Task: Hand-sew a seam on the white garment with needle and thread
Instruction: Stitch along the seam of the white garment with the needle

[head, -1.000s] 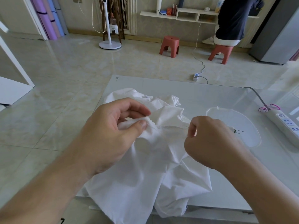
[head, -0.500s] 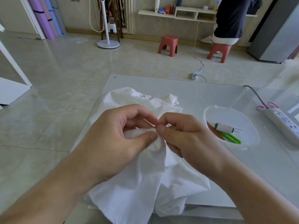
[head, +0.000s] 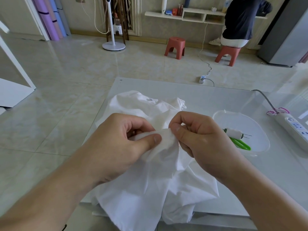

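Table bears the white garment, its near end hanging over the edge. Left hand pinches a raised fold; right hand pinches beside it, needle hidden. Judged best: keep the fold taut, stitches small and even.

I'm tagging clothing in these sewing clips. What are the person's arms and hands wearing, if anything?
Nothing shows on them. The left hand and right hand are bare, with no gloves, rings or thimble in view, and the nails are short. Both forearms are bare as far as the picture's edge: no sleeves, watch or bracelet show.
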### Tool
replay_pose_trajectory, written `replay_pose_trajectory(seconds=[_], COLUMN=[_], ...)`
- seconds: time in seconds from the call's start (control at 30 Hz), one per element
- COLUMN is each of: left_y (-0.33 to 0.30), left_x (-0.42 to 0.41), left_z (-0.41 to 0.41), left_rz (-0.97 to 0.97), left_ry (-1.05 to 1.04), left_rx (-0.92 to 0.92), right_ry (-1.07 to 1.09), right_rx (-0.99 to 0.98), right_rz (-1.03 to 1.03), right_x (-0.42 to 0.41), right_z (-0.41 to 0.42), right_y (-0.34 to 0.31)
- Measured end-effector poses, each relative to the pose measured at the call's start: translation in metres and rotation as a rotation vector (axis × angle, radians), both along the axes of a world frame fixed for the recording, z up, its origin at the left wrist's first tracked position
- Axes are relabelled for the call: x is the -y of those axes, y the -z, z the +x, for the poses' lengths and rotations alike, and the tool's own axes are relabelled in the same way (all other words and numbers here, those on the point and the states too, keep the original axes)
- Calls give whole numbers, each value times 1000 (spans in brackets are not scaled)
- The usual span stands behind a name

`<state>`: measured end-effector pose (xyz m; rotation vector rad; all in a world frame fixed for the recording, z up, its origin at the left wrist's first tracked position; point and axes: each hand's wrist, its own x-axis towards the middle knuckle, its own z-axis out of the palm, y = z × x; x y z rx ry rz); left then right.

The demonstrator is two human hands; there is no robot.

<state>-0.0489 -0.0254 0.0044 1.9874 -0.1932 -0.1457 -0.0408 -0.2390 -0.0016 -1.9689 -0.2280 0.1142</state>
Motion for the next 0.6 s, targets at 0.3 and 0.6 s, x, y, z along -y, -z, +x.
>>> replay_pose_trajectory(seconds=[0.3, 0.6], left_y=[0, 2], left_x=[-1, -2], left_z=[1, 1], left_rz=[-47, -52], left_ry=[48, 59], left_rx=[-7, 3], right_ry=[-51, -6], right_rx=[-65, 43], right_rz=[115, -57], right_x=[1, -1], right_z=[-4, -6], right_y=[-5, -5])
